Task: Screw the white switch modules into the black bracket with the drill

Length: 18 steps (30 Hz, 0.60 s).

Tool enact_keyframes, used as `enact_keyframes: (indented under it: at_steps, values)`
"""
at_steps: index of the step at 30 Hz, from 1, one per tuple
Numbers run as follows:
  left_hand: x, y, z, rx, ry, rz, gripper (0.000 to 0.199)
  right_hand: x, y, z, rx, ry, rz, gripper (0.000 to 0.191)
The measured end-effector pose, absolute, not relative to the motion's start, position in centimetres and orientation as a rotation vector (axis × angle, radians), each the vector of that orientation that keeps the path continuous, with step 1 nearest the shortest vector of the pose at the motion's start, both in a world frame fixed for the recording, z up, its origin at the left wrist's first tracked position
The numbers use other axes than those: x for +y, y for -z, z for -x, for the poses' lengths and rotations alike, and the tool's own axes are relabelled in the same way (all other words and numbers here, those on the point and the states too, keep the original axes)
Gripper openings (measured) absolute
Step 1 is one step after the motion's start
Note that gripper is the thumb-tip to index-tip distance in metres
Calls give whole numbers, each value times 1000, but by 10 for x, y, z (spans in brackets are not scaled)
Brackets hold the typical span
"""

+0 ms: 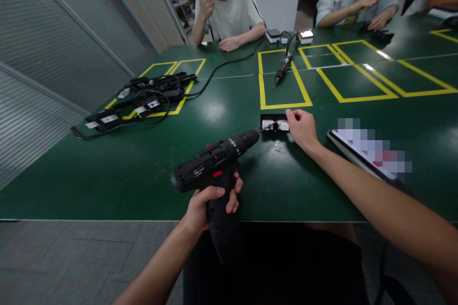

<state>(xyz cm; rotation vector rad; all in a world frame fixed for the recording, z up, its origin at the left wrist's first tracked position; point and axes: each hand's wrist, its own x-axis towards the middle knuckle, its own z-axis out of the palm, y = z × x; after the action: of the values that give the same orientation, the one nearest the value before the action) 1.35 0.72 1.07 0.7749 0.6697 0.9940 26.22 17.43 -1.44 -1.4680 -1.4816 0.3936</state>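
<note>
My left hand [205, 205] is wrapped round the grip of a black cordless drill [214, 159] with red buttons. The drill points right and away from me, and its thin bit reaches to a small open black case [265, 117] on the table. White pieces and some thin wire show inside the case. My right hand [302, 128] closes on the right end of this case, its fingers curled and partly hidden. Whether the bit's tip touches anything inside, I cannot tell.
A tablet-like device [358, 150] with a blurred screen lies right of my right hand. Black cabled devices [143, 100] are heaped at the left. A pen-shaped electric tool [282, 71] lies inside a yellow taped frame [263, 90]. People sit across the green table [107, 176].
</note>
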Motion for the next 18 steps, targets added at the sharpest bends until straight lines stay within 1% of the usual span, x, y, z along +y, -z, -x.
enact_keyframes:
  at_steps: [11,18]
  values:
    - [7,-9,-12,678,-991,-742,35,174,14,-262,-1477,-423,1474,40]
    - [5,-11,-17,721,-1049,-680,33,171,12,-262,-1473,-459,1483,39]
